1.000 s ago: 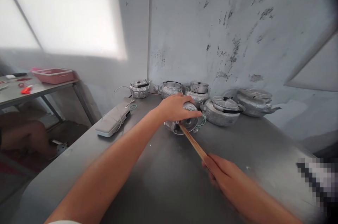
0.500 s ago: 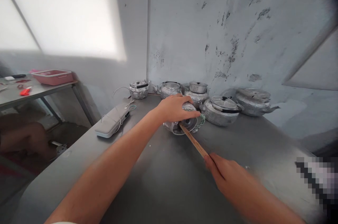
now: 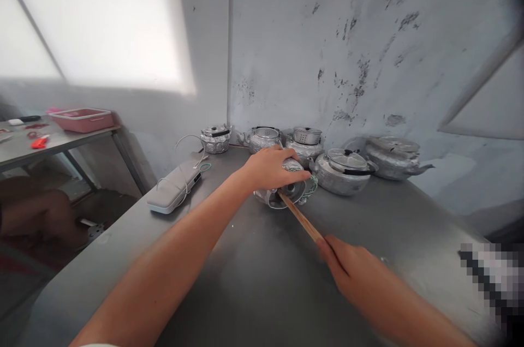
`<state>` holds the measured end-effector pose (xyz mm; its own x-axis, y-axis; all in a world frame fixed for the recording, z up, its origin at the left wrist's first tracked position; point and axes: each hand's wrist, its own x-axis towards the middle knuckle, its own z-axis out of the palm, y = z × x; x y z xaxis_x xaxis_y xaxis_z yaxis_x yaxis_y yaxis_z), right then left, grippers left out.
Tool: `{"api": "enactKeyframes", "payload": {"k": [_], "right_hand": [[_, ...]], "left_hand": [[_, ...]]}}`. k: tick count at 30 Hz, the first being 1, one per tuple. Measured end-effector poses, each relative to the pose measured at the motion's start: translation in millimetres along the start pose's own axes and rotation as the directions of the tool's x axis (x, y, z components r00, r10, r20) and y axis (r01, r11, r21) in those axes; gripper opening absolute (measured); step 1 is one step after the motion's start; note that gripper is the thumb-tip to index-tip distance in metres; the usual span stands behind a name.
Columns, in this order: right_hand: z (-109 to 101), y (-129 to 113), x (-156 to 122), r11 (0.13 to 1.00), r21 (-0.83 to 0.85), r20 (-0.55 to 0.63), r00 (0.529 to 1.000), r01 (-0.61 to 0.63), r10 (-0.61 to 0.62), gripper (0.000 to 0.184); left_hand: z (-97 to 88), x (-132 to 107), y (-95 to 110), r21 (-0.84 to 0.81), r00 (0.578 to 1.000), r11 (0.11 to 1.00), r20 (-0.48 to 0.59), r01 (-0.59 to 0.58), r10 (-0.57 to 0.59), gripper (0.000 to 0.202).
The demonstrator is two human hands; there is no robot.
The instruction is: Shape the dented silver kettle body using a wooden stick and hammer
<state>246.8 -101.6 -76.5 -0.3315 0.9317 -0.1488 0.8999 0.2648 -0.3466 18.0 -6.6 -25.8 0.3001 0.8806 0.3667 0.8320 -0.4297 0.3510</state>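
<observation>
My left hand [image 3: 270, 167] is closed over a small aluminium kettle [image 3: 286, 191] that lies tipped on its side on the steel table [image 3: 245, 281], mouth facing me. My right hand [image 3: 347, 268] grips the near end of a wooden stick [image 3: 299, 217]. The stick's far tip is inside the kettle's mouth. A bit of green cord [image 3: 313, 186] lies against the kettle's right side.
Several more aluminium kettles [image 3: 341, 169] stand in a row along the stained wall behind. A grey case with a white cable [image 3: 174, 189] lies at the table's left edge. A second table [image 3: 49, 139] at far left carries a pink tray [image 3: 82, 118]; someone's leg [image 3: 36, 216] shows below it.
My right hand has shifted slightly forward along the stick toward the kettle. My left hand and the kettle have stayed in place.
</observation>
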Motion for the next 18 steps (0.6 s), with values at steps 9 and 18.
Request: {"api": "enactKeyframes", "payload": {"k": [9,18], "right_hand": [[11.7,7.4,4.5,0.999,-0.027,-0.069,0.997,0.043,-0.045,0.043],[15.0,7.8,8.0,0.977,-0.215,-0.074,0.997,0.009,-0.025,0.039]], "left_hand": [[2.7,1.8,-2.6,-0.009,1.000,1.000,-0.007,-0.013,0.013,0.061],[2.5,1.5,-3.3,-0.002,1.000,1.000,-0.001,-0.011,0.011,0.063]]}}
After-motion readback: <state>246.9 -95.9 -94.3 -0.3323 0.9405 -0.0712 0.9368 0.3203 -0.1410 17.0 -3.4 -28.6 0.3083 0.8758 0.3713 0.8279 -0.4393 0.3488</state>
